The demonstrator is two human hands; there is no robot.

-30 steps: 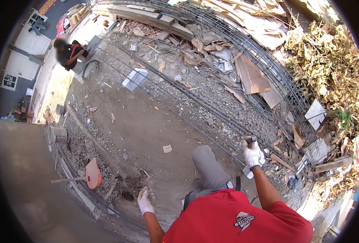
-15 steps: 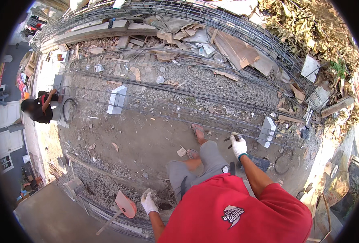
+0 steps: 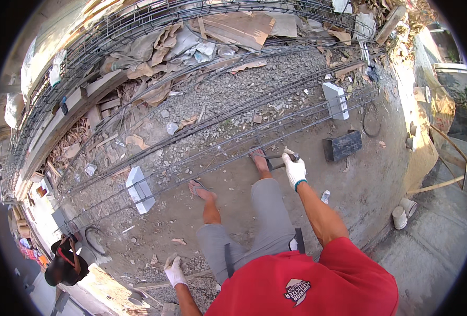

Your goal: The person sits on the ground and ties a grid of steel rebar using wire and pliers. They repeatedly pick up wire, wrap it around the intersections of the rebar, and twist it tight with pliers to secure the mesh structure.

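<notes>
One dark hand tool (image 3: 295, 157), type uncertain, was gripped in the gloved right hand (image 3: 296, 170), near the rebar cage (image 3: 207, 171); contact with the bars could not be confirmed. The gloved left hand (image 3: 175, 272) hung loosely open, nothing visible in it. In my judgement, the step was holding the tool ready; the next move called for careful footing beside the bars. A black block (image 3: 343, 146) lay to the right.

Dirt ground (image 3: 232, 205) carries gravel (image 3: 281, 76), a black box (image 3: 343, 146), a bottle (image 3: 325, 197).
</notes>
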